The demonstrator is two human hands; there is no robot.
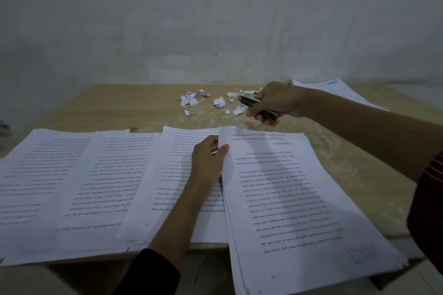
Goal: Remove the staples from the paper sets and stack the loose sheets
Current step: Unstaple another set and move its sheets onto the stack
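Note:
A thick set of printed sheets (pixel 287 199) lies at the right front of the wooden table (pixel 119 103), overhanging its near edge. My left hand (pixel 208 160) pinches the set's far left corner, thumb on top. Loose printed sheets (pixel 96 175) are spread in overlapping piles to the left, under my left forearm. My right hand (pixel 275 100) is held over the table beyond the papers and grips a small metal stapler (pixel 254 105) with an orange end, its nose pointing left toward the scraps.
Several torn, crumpled paper scraps (pixel 215 100) lie scattered at the table's far middle, near the wall. Another stack of paper (pixel 335 91) sits at the far right corner. A plain grey wall (pixel 215 19) stands behind the table.

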